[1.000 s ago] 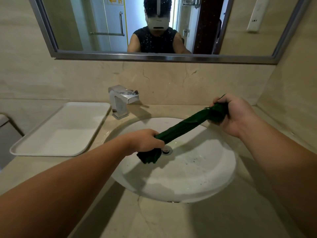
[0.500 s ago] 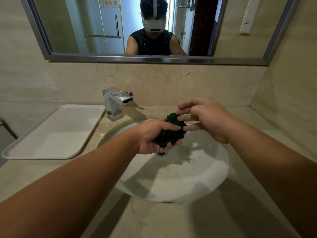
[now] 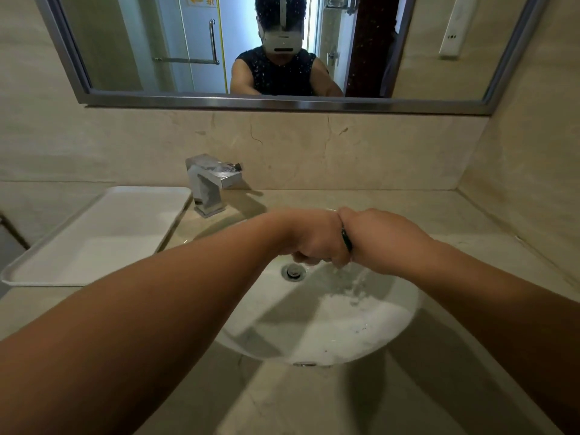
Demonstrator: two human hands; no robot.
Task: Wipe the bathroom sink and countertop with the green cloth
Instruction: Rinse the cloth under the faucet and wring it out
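Both hands have closed together since the earlier frame: left hand (image 3: pixel 314 238) and right hand (image 3: pixel 379 243) press fist to fist, squeezing the cloth (image 3: pixel 346 241) over the sink (image 3: pixel 361 334) near its back rim. Water drips; squeeze hard, staying above the basin.

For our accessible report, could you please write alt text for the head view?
Two hands, left and right, press together over a white sink, squeezing a green cloth that shows only as a sliver between them, with water dripping below. A faucet and white tray sit to the left, under a mirror.
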